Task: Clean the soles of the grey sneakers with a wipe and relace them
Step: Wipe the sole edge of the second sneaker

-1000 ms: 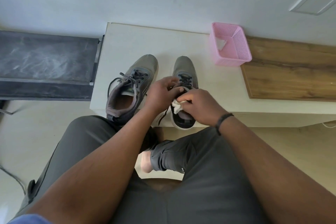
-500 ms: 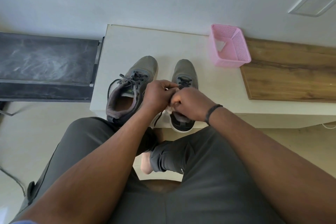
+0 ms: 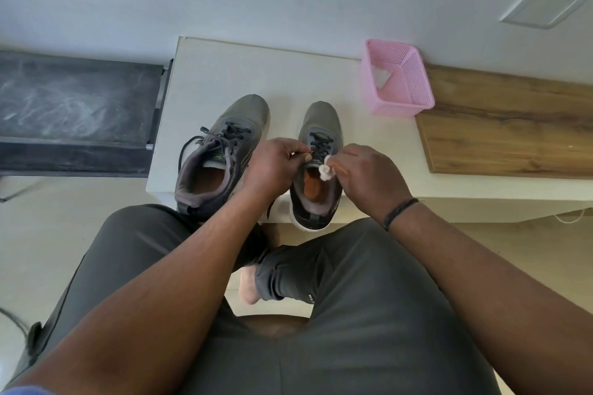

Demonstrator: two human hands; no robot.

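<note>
Sneaker heels [image 3: 313, 218] over table edge [image 3: 449, 202], hands [image 3: 272, 167] above.

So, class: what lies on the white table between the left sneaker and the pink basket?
In the head view, the right sneaker stands between the left sneaker and the pink basket; both hands work at its laces.

pink basket [image 3: 414, 96] (tissue inside), wooden board [image 3: 513, 135]
</note>
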